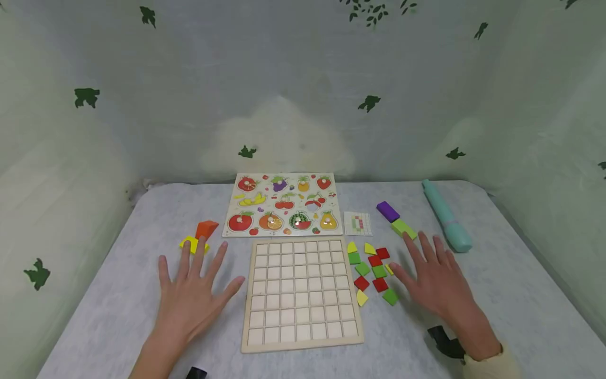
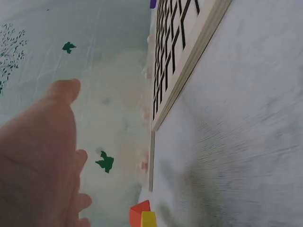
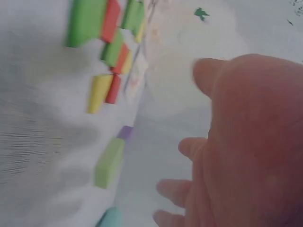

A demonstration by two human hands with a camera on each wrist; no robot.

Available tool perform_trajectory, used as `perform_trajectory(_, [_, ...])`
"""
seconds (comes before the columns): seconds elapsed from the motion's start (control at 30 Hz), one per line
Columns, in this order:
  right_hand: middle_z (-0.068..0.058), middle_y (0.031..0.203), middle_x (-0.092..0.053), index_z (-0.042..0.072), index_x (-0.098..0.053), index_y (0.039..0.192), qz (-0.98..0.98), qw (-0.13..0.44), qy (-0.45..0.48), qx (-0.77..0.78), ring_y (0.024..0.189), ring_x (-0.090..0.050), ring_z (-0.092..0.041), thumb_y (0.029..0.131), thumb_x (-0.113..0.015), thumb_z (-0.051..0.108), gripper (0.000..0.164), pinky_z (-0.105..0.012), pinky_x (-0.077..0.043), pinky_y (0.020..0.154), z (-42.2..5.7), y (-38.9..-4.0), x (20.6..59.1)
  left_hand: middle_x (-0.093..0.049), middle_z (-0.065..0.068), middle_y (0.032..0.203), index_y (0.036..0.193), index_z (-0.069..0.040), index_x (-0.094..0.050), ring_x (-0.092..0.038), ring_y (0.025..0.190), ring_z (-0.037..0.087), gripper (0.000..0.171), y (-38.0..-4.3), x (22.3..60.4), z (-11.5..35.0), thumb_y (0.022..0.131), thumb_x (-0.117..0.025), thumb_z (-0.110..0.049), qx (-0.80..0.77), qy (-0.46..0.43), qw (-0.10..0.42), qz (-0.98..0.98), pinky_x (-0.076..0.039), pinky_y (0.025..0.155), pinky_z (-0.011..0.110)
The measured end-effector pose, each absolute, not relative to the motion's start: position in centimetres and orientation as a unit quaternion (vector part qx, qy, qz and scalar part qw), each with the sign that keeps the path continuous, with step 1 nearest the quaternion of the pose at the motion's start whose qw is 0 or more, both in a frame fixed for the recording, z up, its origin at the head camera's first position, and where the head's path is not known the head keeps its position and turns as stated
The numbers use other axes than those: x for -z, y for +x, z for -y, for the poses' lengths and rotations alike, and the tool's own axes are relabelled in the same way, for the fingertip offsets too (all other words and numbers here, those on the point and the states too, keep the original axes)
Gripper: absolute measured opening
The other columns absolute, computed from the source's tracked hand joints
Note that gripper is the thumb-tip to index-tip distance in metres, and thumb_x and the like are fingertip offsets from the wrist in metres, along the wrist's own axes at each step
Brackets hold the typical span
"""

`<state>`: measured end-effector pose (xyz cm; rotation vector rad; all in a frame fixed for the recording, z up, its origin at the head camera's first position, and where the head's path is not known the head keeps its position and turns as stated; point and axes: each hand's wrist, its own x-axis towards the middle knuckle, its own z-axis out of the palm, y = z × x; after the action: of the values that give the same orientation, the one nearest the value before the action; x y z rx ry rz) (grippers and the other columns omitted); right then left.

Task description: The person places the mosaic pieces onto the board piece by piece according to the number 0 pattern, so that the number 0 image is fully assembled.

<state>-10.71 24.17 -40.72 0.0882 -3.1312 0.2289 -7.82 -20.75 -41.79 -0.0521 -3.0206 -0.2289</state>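
My left hand (image 1: 191, 297) is spread with straight fingers over the table, left of a wooden grid board (image 1: 303, 295), and holds nothing. Just beyond its fingertips lie an orange block (image 1: 206, 229) and a yellow block (image 1: 191, 243). On the board's other side my right hand (image 1: 437, 281) hovers with its fingers extended, also holding nothing. Between it and the board are scattered several small tiles: red squares (image 1: 380, 285), green squares (image 1: 362, 268) and yellow rounded wedges (image 1: 362, 298). A light green block (image 1: 404, 229) and a purple block (image 1: 388, 211) lie past the right fingertips.
Behind the grid board lies a fruit knob puzzle (image 1: 284, 205), with a small pattern card (image 1: 358, 223) at its right. A teal bottle-shaped object (image 1: 446, 216) rests on its side at the back right. Pale cloth walls (image 1: 293, 95) enclose the table (image 1: 113, 273).
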Motion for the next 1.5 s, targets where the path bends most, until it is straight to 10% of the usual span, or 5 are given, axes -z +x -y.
perform_trajectory(0.3, [-0.02,0.147,-0.056,0.01,-0.052,0.15,0.983,-0.013,0.116,-0.142,0.134,-0.051,-0.042,0.094,-0.075,0.032,0.064,-0.059,-0.055,0.097,-22.2,-14.0,39.2,-0.032,0.018,0.166,0.165,-0.023,-0.024,-0.036,0.148,0.042,0.078,-10.0,41.4,20.7,0.101,-0.053,-0.057,0.274,-0.035,-0.016,0.961,-0.035,0.113,0.071])
perform_trajectory(0.6, [-0.007,0.123,-0.072,0.01,-0.07,0.131,0.958,-0.073,0.16,-0.225,0.091,-0.061,-0.021,0.097,-0.072,0.019,0.035,-0.036,-0.057,0.077,-19.3,-17.8,40.4,-0.036,0.012,0.165,0.162,-0.02,-0.033,-0.034,0.151,0.035,0.072,-12.5,43.9,19.4,0.101,-0.062,-0.045,0.396,-0.034,-0.078,0.915,-0.035,0.119,0.063])
perform_trajectory(0.87, [-0.001,0.115,-0.076,0.014,-0.079,0.115,0.954,-0.057,0.201,-0.214,0.111,-0.067,-0.026,0.096,-0.073,0.015,0.02,-0.047,-0.057,0.096,-18.6,-18.7,42.5,-0.047,0.013,0.158,0.144,-0.008,-0.059,-0.043,0.144,0.037,0.058,-13.1,47.3,19.3,0.092,-0.076,-0.027,0.3,-0.175,0.066,0.935,-0.04,0.114,0.062])
perform_trajectory(1.5, [-0.004,0.123,-0.073,0.015,-0.076,0.123,0.962,-0.034,0.168,-0.214,0.12,-0.062,-0.029,0.093,-0.077,0.023,0.031,-0.05,-0.055,0.1,-17.9,-18.6,41.9,-0.044,0.011,0.159,0.138,-0.017,-0.066,-0.043,0.142,0.034,0.063,-13.1,46.9,19.3,0.084,-0.079,-0.049,0.266,-0.166,0.059,0.948,-0.043,0.111,0.062])
